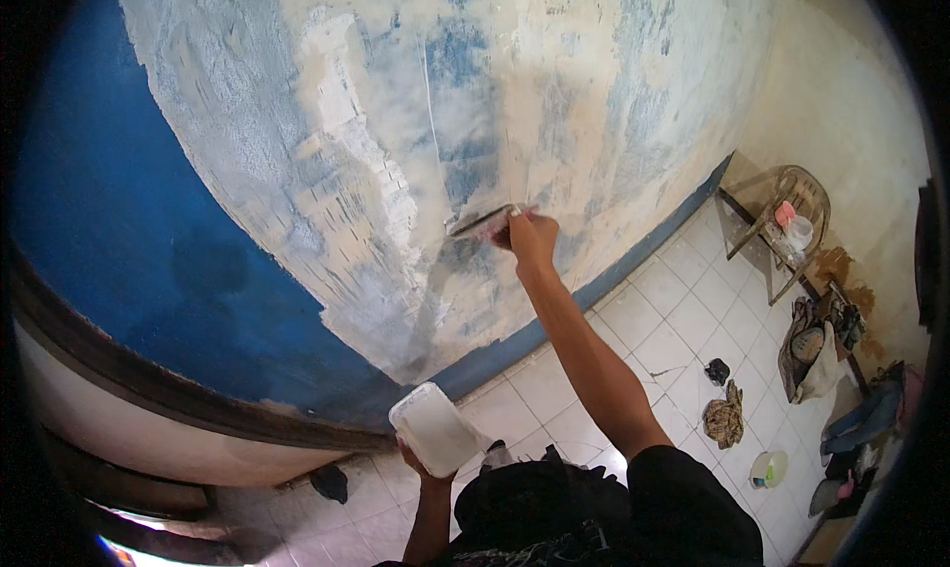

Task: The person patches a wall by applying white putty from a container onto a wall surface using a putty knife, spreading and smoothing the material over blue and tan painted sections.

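Note:
My right hand [529, 231] grips a wide flat scraper [480, 221] held at the wall [633, 82], whose surface is patched with white, cream and blue. A brighter white strip of filler [346, 102] runs down the wall to the left of it. My left hand [411, 456] holds a white rectangular container [430, 424] low in front of me, with pale material in it. To the far left, part of the wall is solid blue [148, 221].
A chair [802, 206] with small containers stands by the cream side wall at right. Bags [811, 364], crumpled cloth [722, 419] and a pale tub [767, 468] lie on the tiled floor [653, 300]. A dark curved door frame [119, 354] borders the left.

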